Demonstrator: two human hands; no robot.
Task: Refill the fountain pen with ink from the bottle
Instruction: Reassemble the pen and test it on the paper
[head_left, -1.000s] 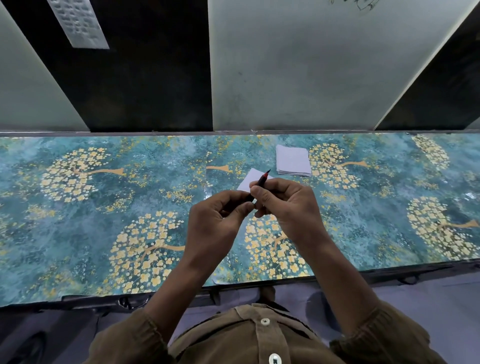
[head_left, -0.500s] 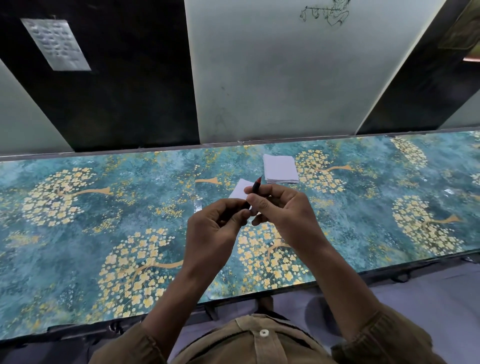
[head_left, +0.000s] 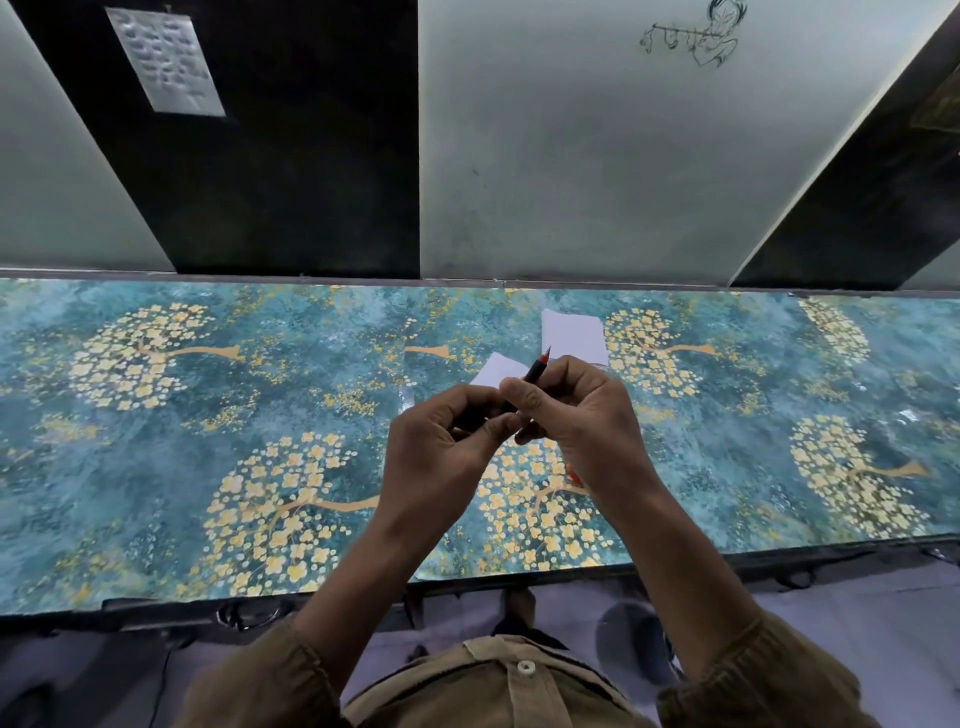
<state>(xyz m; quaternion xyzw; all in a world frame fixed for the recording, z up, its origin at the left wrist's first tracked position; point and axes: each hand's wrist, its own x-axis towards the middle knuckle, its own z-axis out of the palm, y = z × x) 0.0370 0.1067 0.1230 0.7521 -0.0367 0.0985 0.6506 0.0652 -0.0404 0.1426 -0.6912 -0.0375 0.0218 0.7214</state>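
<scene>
Two hands up, left hand (head_left: 441, 447) and right hand (head_left: 576, 415); one pen (head_left: 535, 370) between them, two white papers (head_left: 574, 335) (head_left: 496, 370) centre frame.

Only 2 white paper slips (head_left: 574, 335) lie mid-bench (head_left: 208, 415) near the wall (head_left: 571, 182); left and right stretches lie open

Before you, two white paper slips (head_left: 573, 334) are lying near the tabletop's (head_left: 156, 441) far edge; a printed sheet (head_left: 165, 60) is hanging on the wall.

The table (head_left: 156, 415) is teal with golden flowering trees; the pen (head_left: 537, 366) is dark, its tip red.
</scene>
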